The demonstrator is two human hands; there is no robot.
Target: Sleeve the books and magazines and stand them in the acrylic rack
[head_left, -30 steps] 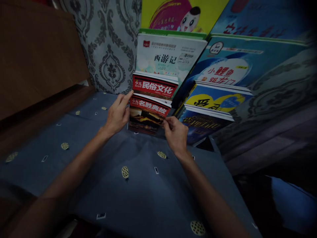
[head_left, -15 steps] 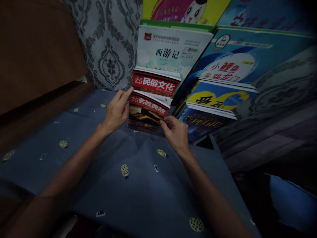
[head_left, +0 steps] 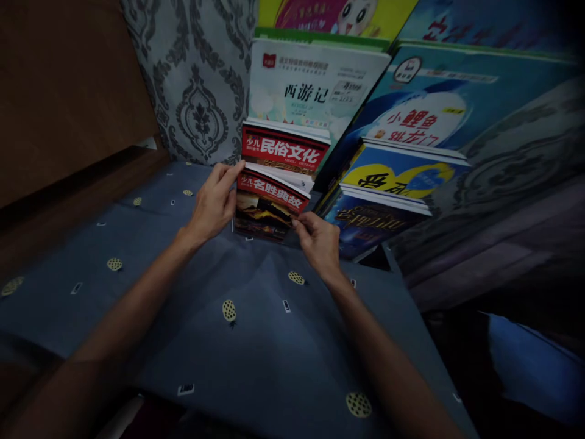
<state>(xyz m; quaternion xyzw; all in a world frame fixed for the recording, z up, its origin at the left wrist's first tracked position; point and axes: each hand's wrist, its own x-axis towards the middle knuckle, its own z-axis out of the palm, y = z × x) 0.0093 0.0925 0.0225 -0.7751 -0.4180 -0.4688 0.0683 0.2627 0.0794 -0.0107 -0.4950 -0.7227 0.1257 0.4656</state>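
Shifting slightly left and down against the earlier frames, with the front book (head_left: 269, 204) tipping a little further from the red book (head_left: 283, 149) behind it. Left hand (head_left: 212, 204) pressing against the front book's left edge, fingers mostly straight, index tip reaching its top corner. Right hand (head_left: 317, 241) pinching the lower right corner of that book between thumb and fingers, closed on it. Standing upright on the blue bedspread (head_left: 256, 341), leaning back on a row of taller books: a white book (head_left: 315, 85) rising behind the red one, a yellow-and-blue book (head_left: 402, 174) and a dark blue book (head_left: 370, 222) stacking just beside on the right. Patterned grey wallpaper (head_left: 196, 79) showing behind on the left.
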